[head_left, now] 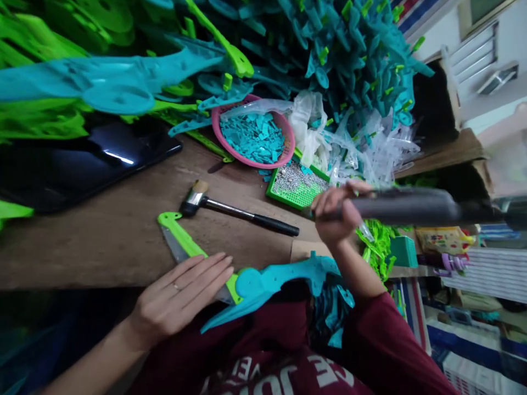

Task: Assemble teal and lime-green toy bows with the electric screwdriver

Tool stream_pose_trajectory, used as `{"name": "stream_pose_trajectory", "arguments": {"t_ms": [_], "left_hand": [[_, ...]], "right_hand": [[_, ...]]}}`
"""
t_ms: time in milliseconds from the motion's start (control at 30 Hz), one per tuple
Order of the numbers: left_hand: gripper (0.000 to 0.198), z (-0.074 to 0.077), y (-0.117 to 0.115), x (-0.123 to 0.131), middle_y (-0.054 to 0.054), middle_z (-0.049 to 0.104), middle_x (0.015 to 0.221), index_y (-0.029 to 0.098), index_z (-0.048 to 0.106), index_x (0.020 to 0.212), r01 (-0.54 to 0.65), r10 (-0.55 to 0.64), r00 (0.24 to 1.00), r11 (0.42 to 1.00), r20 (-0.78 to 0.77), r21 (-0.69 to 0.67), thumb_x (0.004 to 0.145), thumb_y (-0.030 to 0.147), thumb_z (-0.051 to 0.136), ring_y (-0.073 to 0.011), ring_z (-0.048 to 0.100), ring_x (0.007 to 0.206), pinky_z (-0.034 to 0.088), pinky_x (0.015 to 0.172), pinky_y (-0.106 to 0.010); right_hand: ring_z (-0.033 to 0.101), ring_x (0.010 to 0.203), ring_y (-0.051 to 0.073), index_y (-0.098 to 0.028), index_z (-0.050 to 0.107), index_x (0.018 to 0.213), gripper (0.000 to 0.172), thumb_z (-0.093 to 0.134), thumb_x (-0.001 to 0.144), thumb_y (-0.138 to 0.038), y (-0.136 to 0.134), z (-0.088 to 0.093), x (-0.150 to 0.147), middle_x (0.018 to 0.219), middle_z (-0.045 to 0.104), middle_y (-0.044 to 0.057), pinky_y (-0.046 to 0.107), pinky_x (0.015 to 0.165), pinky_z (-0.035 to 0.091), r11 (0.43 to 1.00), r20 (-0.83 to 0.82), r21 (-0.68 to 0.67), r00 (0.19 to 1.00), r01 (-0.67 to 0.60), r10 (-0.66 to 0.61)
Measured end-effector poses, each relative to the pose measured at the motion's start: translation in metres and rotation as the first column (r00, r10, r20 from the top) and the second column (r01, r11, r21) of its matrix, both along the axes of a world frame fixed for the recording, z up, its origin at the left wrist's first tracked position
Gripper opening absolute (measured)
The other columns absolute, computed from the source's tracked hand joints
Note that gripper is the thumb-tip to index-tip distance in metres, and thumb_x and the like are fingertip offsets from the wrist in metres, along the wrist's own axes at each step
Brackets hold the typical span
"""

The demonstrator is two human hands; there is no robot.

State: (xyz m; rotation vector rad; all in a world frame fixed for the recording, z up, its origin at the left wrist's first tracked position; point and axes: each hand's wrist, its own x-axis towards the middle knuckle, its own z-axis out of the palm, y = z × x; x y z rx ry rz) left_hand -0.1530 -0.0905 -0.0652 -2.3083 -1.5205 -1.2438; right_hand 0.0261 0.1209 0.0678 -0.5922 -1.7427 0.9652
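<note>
The left hand (185,296) is laid palm down, its fingers straight and pressed together, across a slim bright-green plastic arm (183,236) with a rounded, drilled end; a flat grey strip (173,248), its material hard to tell, is set along that arm's near side. To the right of this hand, a smooth turquoise plastic body (288,274) with a round disc and a pointed tail is met by the green arm. By the right hand (340,211), raised farther out and blurred, a dark grey cylindrical tool (403,207) is gripped in curled fingers, held sideways; whether anything is touched by its tip cannot be told. Beyond the left hand's fingertips, a hammer with a metal shaft and black ribbed grip (242,214) is left lying on the brown wooden table (102,236). Just beyond the right hand, small silvery pieces (300,178) are spread over a green perforated plastic tray (294,198). Farther off, thin turquoise chips (253,137) are held in a round pink plastic basket (291,138), beside which crumpled translucent plastic (310,123) is bunched.
</note>
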Motion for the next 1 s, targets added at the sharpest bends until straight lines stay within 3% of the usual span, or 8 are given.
{"name": "stream_pose_trajectory", "arguments": {"t_ms": [100,167,267,600,700,800,900,1000], "left_hand": [[0.052,-0.005,-0.002,-0.003,-0.008,0.066,0.134,0.019,0.048,0.147,0.006,-0.007,0.999,1.000,-0.041,-0.025,0.097,0.005,0.046,-0.0224,0.063,0.126,0.047,0.114,-0.045],[0.049,-0.007,-0.002,-0.004,-0.008,0.066,0.135,0.018,0.051,0.144,0.008,-0.010,0.999,1.000,-0.054,-0.028,0.097,0.006,0.046,-0.0220,0.062,0.127,0.044,0.117,-0.045],[0.044,-0.006,-0.001,-0.004,-0.009,0.067,0.134,0.015,0.056,0.139,0.020,-0.021,0.998,1.000,-0.062,-0.023,0.098,0.007,0.044,-0.0221,0.060,0.128,0.040,0.120,-0.043],[0.037,0.006,0.002,-0.003,-0.014,0.070,0.128,0.008,0.063,0.130,0.038,-0.038,0.999,0.999,-0.023,-0.015,0.099,0.007,0.042,-0.0245,0.062,0.125,0.044,0.114,-0.043],[0.034,0.007,0.000,-0.003,-0.010,0.074,0.120,0.012,0.067,0.124,0.004,-0.003,0.999,1.000,-0.033,0.020,0.098,0.006,0.046,-0.0223,0.066,0.116,0.045,0.111,-0.041],[0.032,0.009,-0.004,0.001,-0.004,0.077,0.113,0.015,0.071,0.118,-0.084,0.088,0.992,0.995,-0.087,0.057,0.099,0.007,0.047,-0.0174,0.067,0.103,0.044,0.107,-0.037],[0.027,0.011,-0.008,0.008,0.005,0.076,0.117,0.022,0.073,0.115,-0.199,0.211,0.969,0.975,-0.129,0.100,0.102,0.016,0.049,-0.0122,0.063,0.091,0.045,0.092,-0.031],[0.023,0.010,-0.011,0.012,0.010,0.073,0.122,0.026,0.073,0.113,-0.253,0.272,0.951,0.958,-0.145,0.137,0.102,0.027,0.054,-0.0117,0.059,0.083,0.043,0.074,-0.031]], "right_hand": [[0.043,0.040,0.008,-0.025,0.054,0.079,0.017,0.055,0.086,-0.040,0.058,-0.018,-0.004,0.052,0.039,-0.010,0.023,0.046,0.046,0.971,-0.174,-0.097,0.957,0.219,-0.233],[0.044,0.039,0.008,-0.024,0.054,0.083,0.012,0.059,0.079,-0.035,0.080,-0.034,-0.006,0.052,0.043,-0.011,0.023,0.045,0.044,0.952,-0.242,-0.172,0.926,0.255,-0.291],[0.045,0.039,0.008,-0.024,0.052,0.085,0.015,0.060,0.075,-0.033,0.089,-0.047,-0.006,0.051,0.044,-0.012,0.024,0.044,0.044,0.948,-0.275,-0.200,0.914,0.248,-0.298],[0.045,0.038,0.009,-0.026,0.046,0.090,0.025,0.061,0.075,-0.040,0.087,-0.053,-0.006,0.049,0.044,-0.013,0.025,0.043,0.043,0.932,-0.254,-0.229,0.907,0.283,-0.337],[0.047,0.039,0.009,-0.026,0.045,0.092,0.026,0.061,0.074,-0.038,0.092,-0.056,-0.003,0.050,0.045,-0.013,0.025,0.044,0.044,0.926,-0.242,-0.231,0.904,0.299,-0.352],[0.047,0.040,0.009,-0.025,0.047,0.093,0.027,0.061,0.075,-0.039,0.089,-0.045,-0.005,0.050,0.044,-0.013,0.025,0.046,0.045,0.923,-0.217,-0.210,0.905,0.323,-0.366],[0.046,0.039,0.008,-0.026,0.050,0.095,0.020,0.057,0.080,-0.037,0.063,-0.021,-0.021,0.052,0.043,-0.013,0.023,0.046,0.045,0.938,-0.263,-0.130,0.901,0.320,-0.344],[0.043,0.038,0.008,-0.026,0.056,0.100,0.015,0.052,0.086,-0.031,0.011,-0.002,-0.048,0.054,0.044,-0.011,0.021,0.041,0.045,0.996,-0.344,-0.070,0.937,0.048,-0.069]]}}
